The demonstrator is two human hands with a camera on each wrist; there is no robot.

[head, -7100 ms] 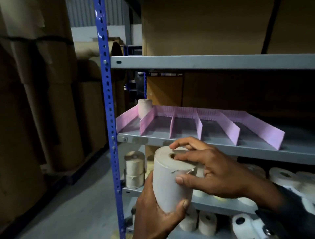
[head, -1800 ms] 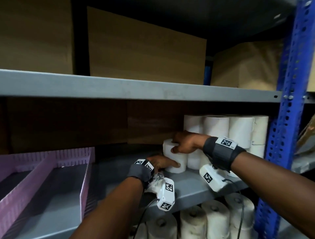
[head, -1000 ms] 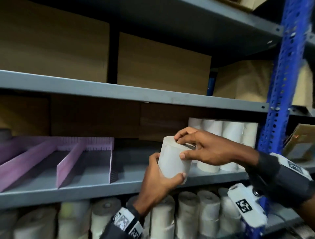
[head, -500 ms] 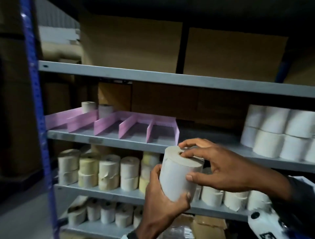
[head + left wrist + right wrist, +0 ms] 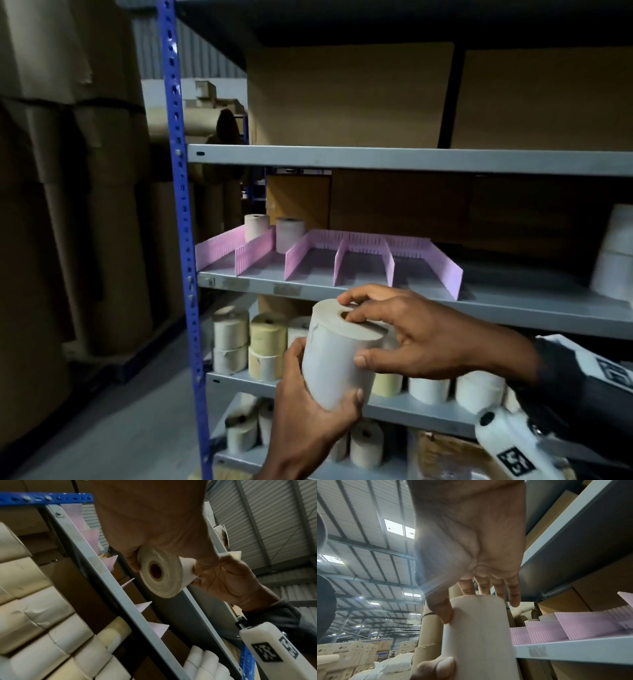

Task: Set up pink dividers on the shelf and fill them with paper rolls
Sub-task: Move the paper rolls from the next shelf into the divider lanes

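I hold a white paper roll with both hands, in front of and below the shelf that carries the pink dividers. My left hand grips the roll from underneath. My right hand grips its top rim, thumb on the side and fingers across the core hole. Two rolls stand at the back of the dividers: one in the leftmost slot, another in the second. The slots to their right hold nothing.
A blue upright post bounds the rack on the left. White rolls are stacked at the right end of the divider shelf. Lower shelves carry several cream and white rolls. Tall cardboard-wrapped rolls stand left of the rack.
The view has swung left from the white stack to the dividers. Both hands still hold the roll taken from that stack, now nearer the divider slots.
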